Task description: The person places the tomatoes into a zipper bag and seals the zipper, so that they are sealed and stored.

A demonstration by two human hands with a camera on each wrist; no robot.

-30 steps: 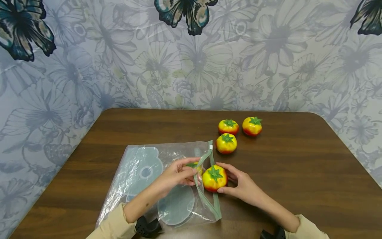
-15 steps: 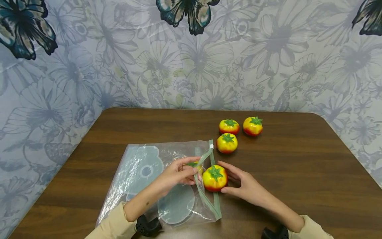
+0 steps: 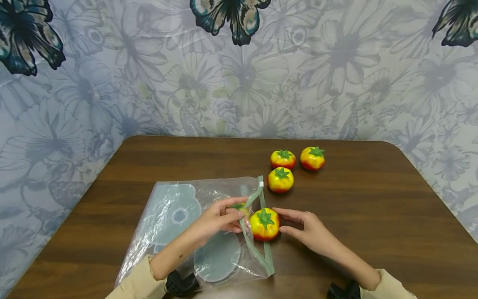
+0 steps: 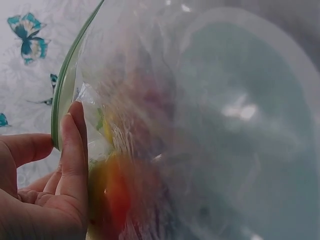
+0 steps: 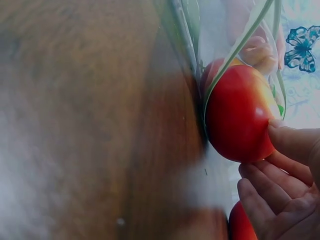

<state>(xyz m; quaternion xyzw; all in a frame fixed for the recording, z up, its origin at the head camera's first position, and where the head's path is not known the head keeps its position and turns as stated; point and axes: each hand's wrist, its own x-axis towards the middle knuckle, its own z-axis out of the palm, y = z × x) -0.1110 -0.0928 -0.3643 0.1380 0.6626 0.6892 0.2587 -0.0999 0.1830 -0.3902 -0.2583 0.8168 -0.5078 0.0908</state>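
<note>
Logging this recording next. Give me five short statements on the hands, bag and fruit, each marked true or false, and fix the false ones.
1. The left hand holds the green edge of the clear bag. True.
2. The bag's mouth is sealed shut. False: the green edge gapes open.
3. Three fruits stand on the table outside the bag, at its far right. True.
4. The right hand lies flat on the table. False: the right hand touches the fruit at the bag's mouth.
5. A fruit inside the bag shows through the plastic. True.
</note>
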